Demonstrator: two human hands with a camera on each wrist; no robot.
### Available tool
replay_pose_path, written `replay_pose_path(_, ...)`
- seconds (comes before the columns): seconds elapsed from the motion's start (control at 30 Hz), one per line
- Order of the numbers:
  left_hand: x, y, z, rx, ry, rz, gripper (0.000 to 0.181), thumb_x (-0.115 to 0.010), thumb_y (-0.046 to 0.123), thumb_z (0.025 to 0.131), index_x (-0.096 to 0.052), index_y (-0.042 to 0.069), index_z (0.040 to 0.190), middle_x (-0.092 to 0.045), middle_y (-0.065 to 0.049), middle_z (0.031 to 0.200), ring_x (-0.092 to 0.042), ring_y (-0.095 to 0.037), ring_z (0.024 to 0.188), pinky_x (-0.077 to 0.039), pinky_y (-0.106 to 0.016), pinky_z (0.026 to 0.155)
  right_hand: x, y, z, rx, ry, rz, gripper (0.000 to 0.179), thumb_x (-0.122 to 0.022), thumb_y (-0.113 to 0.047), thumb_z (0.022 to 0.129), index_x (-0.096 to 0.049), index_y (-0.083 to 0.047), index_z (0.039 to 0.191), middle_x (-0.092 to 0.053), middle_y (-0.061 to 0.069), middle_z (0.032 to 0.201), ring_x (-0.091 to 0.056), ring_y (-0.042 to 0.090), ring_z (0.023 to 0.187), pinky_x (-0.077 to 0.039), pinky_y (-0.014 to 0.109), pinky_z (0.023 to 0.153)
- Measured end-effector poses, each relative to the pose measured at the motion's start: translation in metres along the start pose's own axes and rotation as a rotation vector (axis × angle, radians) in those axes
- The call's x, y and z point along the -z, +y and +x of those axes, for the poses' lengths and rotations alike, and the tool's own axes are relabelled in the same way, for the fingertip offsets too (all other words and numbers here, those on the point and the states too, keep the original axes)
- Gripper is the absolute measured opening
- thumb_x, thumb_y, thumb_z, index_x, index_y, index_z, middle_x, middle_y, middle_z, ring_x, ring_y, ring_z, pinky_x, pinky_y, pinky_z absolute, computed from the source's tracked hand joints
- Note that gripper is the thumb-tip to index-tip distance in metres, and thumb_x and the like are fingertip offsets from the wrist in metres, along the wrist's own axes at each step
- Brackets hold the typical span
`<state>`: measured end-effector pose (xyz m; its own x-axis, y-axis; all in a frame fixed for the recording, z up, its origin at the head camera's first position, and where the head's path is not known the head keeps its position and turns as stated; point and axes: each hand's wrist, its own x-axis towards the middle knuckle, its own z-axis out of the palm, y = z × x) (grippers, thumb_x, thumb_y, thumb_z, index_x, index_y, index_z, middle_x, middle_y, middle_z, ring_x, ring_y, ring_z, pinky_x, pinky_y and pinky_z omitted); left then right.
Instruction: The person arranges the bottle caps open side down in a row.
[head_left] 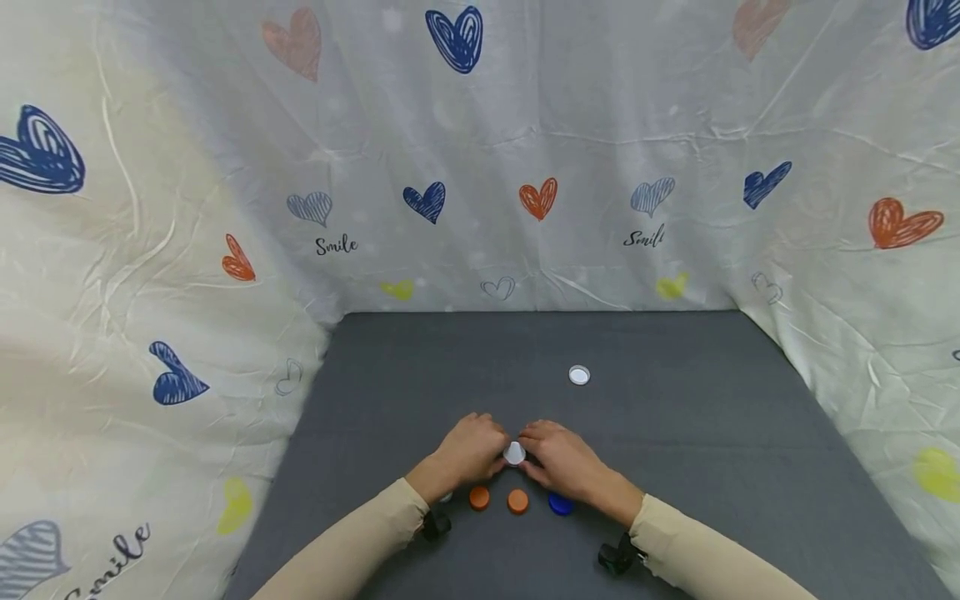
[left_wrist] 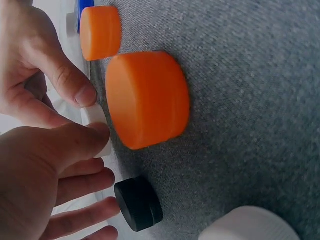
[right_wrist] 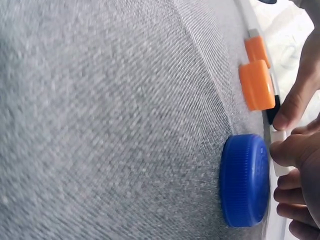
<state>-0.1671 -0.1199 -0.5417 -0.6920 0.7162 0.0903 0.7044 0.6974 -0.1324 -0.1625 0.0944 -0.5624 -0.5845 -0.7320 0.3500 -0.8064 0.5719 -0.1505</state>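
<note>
Both hands meet over the grey table at a small white cap [head_left: 514, 452], whose pale top shows between the thumbs and fingers. My left hand [head_left: 472, 450] pinches it from the left, and my right hand [head_left: 561, 457] pinches it from the right. In the left wrist view, the white cap [left_wrist: 95, 117] is partly covered by both thumbs. Nearer the body are two orange caps, one to the left [head_left: 479, 498] and one in the middle [head_left: 517, 501]. A blue cap [head_left: 561, 504] lies by my right wrist. Close to my left fingers is a black cap [left_wrist: 140, 204].
Farther back on the grey table [head_left: 420, 367] lies a white round lid [head_left: 579, 375]. Another white cap [left_wrist: 250, 225] shows at the bottom of the left wrist view. A white curtain [head_left: 480, 142] printed with hearts hangs behind and at the sides.
</note>
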Motion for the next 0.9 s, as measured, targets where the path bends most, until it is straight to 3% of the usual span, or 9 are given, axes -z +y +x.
replay_pose_path(0.27,0.002,0.004,0.0,-0.028,-0.004,0.04,0.013,-0.076,0.036,0.088,-0.072,0.023,0.084,-0.069,0.007,0.081,-0.061,-0.016,0.075,-0.052,-0.035,0.068,-0.003,0.001,0.0,0.05,-0.026,-0.094,0.027,-0.076,-0.03,0.088,-0.075,-0.009,0.105,-0.071,0.006,0.111,-0.065,0.025,0.109,-0.051,0.042,0.099)
replay_pose_path(0.4,0.007,-0.002,0.003,-0.003,-0.033,0.026,0.023,-0.076,0.045,0.086,-0.069,0.024,0.081,-0.065,0.007,0.078,-0.061,-0.016,0.074,-0.053,-0.036,0.068,0.003,0.005,0.0,0.033,-0.057,-0.088,0.031,-0.075,-0.034,0.09,-0.074,-0.009,0.109,-0.071,0.005,0.113,-0.065,0.024,0.11,-0.051,0.041,0.099)
replay_pose_path(0.53,0.016,-0.013,0.01,0.03,-0.012,-0.003,0.028,-0.075,0.049,0.085,-0.068,0.022,0.079,-0.062,0.007,0.076,-0.06,-0.016,0.071,-0.052,-0.037,0.065,0.016,0.013,0.0,-0.012,-0.069,-0.074,0.037,-0.075,-0.034,0.089,-0.074,-0.006,0.113,-0.071,0.007,0.117,-0.065,0.027,0.113,-0.051,0.043,0.101)
replay_pose_path(0.77,0.04,-0.029,0.035,0.066,0.028,-0.066,0.036,-0.075,0.046,0.086,-0.074,0.015,0.103,-0.07,0.003,0.093,-0.065,-0.019,0.08,-0.057,-0.039,0.07,0.046,0.041,0.004,-0.121,-0.057,-0.091,0.043,-0.074,-0.034,0.09,-0.072,-0.003,0.12,-0.07,0.01,0.124,-0.063,0.029,0.121,-0.047,0.046,0.106)
replay_pose_path(0.9,0.05,-0.032,0.053,0.059,0.039,-0.053,0.042,-0.077,0.046,0.086,-0.072,0.014,0.113,-0.072,0.001,0.105,-0.069,-0.019,0.09,-0.059,-0.038,0.076,0.062,0.059,0.005,-0.171,-0.042,-0.132,0.046,-0.076,-0.034,0.089,-0.071,-0.002,0.121,-0.069,0.011,0.125,-0.063,0.029,0.121,-0.047,0.047,0.106)
